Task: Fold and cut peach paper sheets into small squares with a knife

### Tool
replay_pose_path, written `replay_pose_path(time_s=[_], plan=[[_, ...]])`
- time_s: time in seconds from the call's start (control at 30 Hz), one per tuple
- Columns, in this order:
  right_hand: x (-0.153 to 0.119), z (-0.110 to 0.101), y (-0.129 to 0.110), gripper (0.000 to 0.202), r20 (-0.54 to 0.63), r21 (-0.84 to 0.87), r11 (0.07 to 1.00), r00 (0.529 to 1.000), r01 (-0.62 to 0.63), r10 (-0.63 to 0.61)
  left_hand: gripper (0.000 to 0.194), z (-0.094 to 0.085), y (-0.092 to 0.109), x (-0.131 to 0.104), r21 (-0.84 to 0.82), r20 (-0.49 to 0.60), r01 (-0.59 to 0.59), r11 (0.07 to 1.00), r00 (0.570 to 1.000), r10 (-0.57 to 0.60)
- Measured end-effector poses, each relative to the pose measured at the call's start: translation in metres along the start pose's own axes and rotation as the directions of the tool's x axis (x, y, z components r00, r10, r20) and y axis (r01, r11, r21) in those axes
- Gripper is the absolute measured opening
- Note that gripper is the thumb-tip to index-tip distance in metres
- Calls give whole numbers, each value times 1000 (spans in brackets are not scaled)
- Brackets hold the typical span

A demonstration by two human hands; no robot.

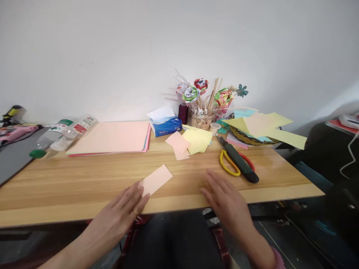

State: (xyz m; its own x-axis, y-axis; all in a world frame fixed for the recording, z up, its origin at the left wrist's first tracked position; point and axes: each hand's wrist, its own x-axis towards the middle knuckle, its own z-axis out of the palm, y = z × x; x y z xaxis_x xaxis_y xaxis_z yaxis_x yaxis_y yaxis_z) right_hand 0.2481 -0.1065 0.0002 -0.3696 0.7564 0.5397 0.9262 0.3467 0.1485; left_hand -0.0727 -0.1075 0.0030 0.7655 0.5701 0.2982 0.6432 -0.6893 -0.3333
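Two bare hands work at the wooden tabletop (92, 168) — the left hand (127, 205) presses the pink paper strip (156, 180) flat near the front edge, its grip closed on nothing; the blurred right hand (224, 198) hovers just beside the scissors (231, 162) — grip unclear.

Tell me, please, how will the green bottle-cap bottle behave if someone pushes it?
The bottle will probably roll, as it lies on its side and looks round. It also seems light, since its clear wall looks like thin plastic.
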Motion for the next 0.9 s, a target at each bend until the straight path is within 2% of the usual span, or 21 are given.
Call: replay_pose_path(time_s=[0.07, 0.17, 0.23, 0.3, 0.37, 0.43, 0.53, 0.6, 0.67, 0.73, 0.8, 0.9], plan=[[6, 0, 21, 40, -1, -126, 980, 988, -154, 155, 39, 5, 8, 10, 38, -35, 59, 998, 998, -57], [14, 5, 52, 46, 13, -261, 911, 943, -318, 333, 38, 9, 10, 32, 20, -11, 107, 994, 994, -107], [16, 11, 67, 49, 31, -303, 881, 920, -364, 391, 36, 8, 2, 47, -71, -23, 136, 988, 990, -138], [17, 18, 77, 47, 75, -312, 879, 913, -361, 401, 36, 8, -12, 60, -201, -67, 161, 966, 982, -178], [16, 23, 82, 42, 122, -306, 890, 913, -338, 388, 38, 10, -30, 70, -371, -98, 99, 923, 985, -145], [16, 25, 84, 37, 146, -302, 894, 911, -330, 385, 40, 16, -47, 77, -519, -47, -18, 855, 999, -8], [17, 19, 83, 36, 139, -319, 877, 897, -360, 419, 38, 29, -62, 81, -587, 144, -4, 809, 983, 109], [16, 11, 80, 40, 119, -338, 860, 889, -383, 442, 37, 35, -62, 80, -521, 225, 44, 853, 970, 87], [14, 3, 75, 44, 99, -343, 845, 879, -410, 467, 37, 37, -56, 77, -404, 231, 89, 911, 973, 7], [11, -4, 68, 46, 76, -278, 839, 860, -467, 504, 35, 35, -49, 75, -295, 202, 138, 945, 976, -79], [9, -8, 58, 44, 65, -73, 864, 862, -499, 503, 34, 31, -43, 76, -245, 171, 174, 954, 976, -134], [6, -12, 36, 41, 113, 315, 875, 930, -367, 350, 32, 32, -42, 79, -268, 126, 191, 944, 979, -163]])
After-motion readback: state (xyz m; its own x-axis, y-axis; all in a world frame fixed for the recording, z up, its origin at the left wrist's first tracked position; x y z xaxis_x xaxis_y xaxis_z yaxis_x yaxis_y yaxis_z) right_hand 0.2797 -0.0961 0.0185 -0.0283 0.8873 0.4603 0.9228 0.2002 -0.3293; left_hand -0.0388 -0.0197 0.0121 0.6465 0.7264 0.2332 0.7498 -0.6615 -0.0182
